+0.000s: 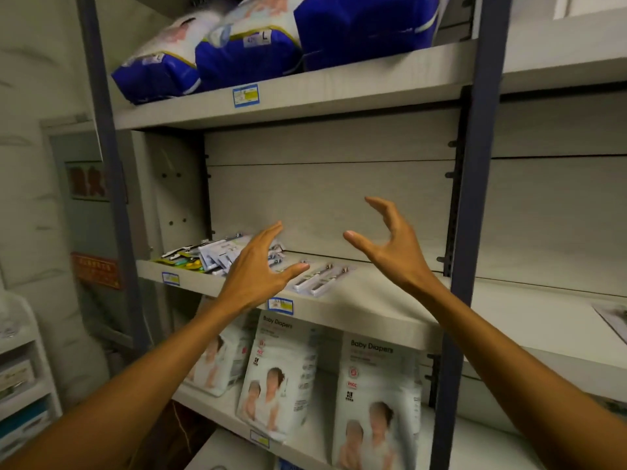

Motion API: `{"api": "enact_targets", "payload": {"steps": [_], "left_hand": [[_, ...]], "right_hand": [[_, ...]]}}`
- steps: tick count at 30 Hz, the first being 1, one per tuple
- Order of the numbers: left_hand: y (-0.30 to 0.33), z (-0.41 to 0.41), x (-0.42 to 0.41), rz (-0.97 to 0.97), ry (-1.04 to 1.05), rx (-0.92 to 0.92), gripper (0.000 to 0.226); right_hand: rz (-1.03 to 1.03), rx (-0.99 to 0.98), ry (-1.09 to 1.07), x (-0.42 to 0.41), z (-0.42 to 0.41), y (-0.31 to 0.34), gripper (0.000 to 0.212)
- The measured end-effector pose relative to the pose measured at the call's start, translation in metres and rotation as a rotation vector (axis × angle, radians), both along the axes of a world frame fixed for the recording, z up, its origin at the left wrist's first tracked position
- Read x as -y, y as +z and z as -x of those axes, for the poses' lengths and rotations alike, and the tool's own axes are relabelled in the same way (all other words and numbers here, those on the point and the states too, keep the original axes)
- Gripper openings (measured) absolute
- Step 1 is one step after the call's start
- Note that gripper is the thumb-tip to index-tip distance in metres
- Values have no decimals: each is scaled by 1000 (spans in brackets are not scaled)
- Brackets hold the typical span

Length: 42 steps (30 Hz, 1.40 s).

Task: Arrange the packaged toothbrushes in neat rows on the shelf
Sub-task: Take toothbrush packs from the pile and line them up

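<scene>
A loose pile of packaged toothbrushes (207, 257) lies at the left end of the middle shelf (366, 300). One clear pack with white toothbrushes (319, 278) lies apart from it, nearer the shelf's middle. My left hand (259, 268) hovers over the right side of the pile with its fingers spread, holding nothing. My right hand (390, 245) is raised above the bare right half of the shelf, fingers apart and loosely bent, holding nothing. Part of the pile is hidden behind my left hand.
Blue and white diaper packs (258, 45) fill the shelf above. White baby diaper packs (376, 401) stand on the shelf below. Dark blue uprights (475, 164) frame the bay. Price tags (281, 305) sit on the shelf edges. A white cabinet (20, 368) stands at lower left.
</scene>
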<state>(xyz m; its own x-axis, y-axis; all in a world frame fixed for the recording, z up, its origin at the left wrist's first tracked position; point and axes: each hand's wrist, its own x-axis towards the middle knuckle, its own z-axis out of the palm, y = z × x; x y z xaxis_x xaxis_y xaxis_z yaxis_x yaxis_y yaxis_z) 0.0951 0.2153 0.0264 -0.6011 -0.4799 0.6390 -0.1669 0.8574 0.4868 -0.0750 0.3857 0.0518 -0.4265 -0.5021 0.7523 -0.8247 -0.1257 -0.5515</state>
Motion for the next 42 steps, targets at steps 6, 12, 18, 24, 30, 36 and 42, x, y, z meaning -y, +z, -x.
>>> {"api": "enact_targets", "payload": {"steps": [6,12,18,24,30,36,42], "left_hand": [[-25,64,32,-12,26,219,70],[-53,137,44,50,104,477,61],[-61,177,60,55,108,478,51],[-57,186,74,-114,48,422,31],[-38,174,70,-183,-92,-66,20],[-39,171,49,45,-159,-234,28],[-37,165,64,-117,-364,-194,61]], "right_hand": [[-14,51,-54,35,27,-16,75],[53,203,-81,63,62,-27,70],[101,310,-157,77,92,-38,55],[53,418,-188,92,99,-46,49],[-95,686,-140,98,94,-45,66],[-152,757,77,101,73,-36,25],[-84,757,-64,102,72,-35,32]]}}
